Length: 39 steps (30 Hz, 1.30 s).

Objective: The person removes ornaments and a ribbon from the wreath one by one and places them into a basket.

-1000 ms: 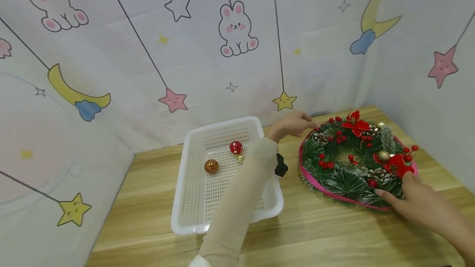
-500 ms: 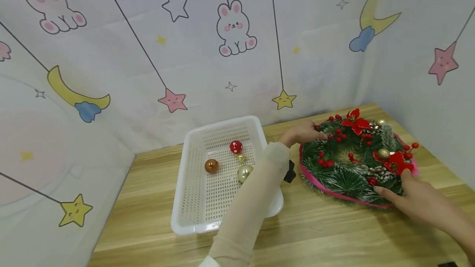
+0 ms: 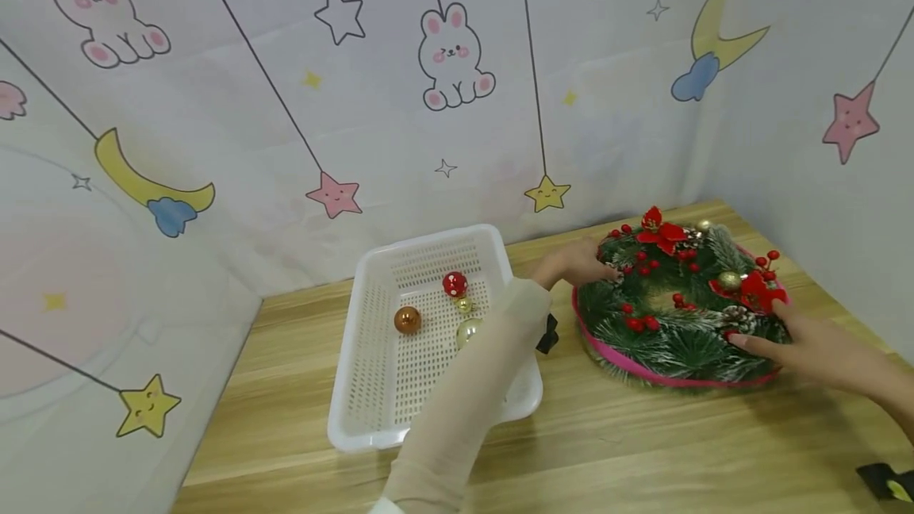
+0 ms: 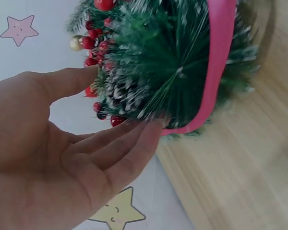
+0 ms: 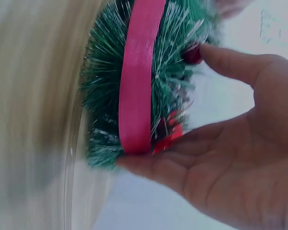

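Note:
A green Christmas wreath (image 3: 671, 339) with red berries, red flowers, pine cones and a pink ribbon band sits at the right of the wooden table (image 3: 628, 450). My left hand (image 3: 574, 264) holds its far left edge. In the left wrist view the left hand (image 4: 125, 100) has its thumb over the wreath (image 4: 182, 62) and its fingers beneath. My right hand (image 3: 760, 327) holds the near right edge. The right wrist view shows the right hand (image 5: 165, 105) with its thumb on a berry and its fingers under the pink band of the wreath (image 5: 139, 81).
A white perforated basket (image 3: 371, 419) stands left of the wreath, holding a red bauble (image 3: 454, 284), a copper bauble (image 3: 407, 320) and gold baubles (image 3: 467, 331). Printed fabric walls (image 3: 428, 141) close in the back and both sides. A black and yellow object (image 3: 885, 481) lies at the near right edge.
Both hands have closed in on the wreath's edges, and the wreath has shifted slightly left and up in view. My left arm's shift has uncovered a gold bauble in the basket.

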Each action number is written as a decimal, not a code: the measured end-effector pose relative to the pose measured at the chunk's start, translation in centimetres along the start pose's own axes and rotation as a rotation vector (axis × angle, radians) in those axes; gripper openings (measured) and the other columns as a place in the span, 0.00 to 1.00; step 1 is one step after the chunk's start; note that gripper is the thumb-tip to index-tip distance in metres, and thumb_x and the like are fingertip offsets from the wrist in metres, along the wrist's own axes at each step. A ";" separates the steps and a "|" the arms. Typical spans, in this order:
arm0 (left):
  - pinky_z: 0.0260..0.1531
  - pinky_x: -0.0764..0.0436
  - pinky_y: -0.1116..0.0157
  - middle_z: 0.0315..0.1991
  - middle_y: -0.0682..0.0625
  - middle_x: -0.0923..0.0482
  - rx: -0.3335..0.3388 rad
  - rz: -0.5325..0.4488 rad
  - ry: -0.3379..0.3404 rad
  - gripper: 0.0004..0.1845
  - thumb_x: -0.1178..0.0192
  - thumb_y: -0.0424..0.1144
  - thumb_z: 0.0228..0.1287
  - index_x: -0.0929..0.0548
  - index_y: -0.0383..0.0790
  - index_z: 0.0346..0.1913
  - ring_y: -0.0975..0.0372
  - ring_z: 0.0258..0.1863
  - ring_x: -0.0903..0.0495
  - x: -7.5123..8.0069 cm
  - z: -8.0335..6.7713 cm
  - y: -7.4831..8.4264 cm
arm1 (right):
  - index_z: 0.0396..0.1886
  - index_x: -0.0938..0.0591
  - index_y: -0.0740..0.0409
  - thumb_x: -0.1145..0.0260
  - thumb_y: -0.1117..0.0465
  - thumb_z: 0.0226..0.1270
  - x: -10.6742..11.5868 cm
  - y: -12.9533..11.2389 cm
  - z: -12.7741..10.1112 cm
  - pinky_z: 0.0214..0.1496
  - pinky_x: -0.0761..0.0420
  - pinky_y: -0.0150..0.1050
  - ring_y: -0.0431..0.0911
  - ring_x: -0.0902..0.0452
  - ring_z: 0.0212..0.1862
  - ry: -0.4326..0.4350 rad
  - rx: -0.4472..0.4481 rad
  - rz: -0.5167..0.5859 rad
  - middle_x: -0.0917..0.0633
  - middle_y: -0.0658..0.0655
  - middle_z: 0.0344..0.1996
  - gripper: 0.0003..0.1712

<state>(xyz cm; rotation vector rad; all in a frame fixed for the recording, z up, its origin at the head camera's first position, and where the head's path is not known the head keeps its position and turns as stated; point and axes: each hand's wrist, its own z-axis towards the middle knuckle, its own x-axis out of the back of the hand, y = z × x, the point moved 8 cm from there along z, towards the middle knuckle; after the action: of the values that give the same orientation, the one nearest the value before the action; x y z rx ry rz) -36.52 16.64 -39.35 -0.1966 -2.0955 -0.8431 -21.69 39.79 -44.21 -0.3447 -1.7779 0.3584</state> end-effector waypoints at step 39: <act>0.69 0.21 0.65 0.85 0.62 0.48 0.169 0.177 -0.222 0.37 0.49 0.59 0.81 0.46 0.57 0.85 0.66 0.79 0.34 -0.7 -2.1 0.1 | 0.75 0.55 0.91 0.52 0.34 0.84 -0.1 -2.6 -0.7 0.51 0.22 0.74 0.86 0.32 0.61 0.048 -0.018 0.089 0.40 0.95 0.66 0.60</act>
<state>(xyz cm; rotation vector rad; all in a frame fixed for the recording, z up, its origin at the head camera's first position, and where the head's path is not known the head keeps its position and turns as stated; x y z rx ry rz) -34.69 15.55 -38.92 -0.3944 -2.3033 -0.5561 -21.08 37.43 -43.06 -0.4425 -1.7229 0.3941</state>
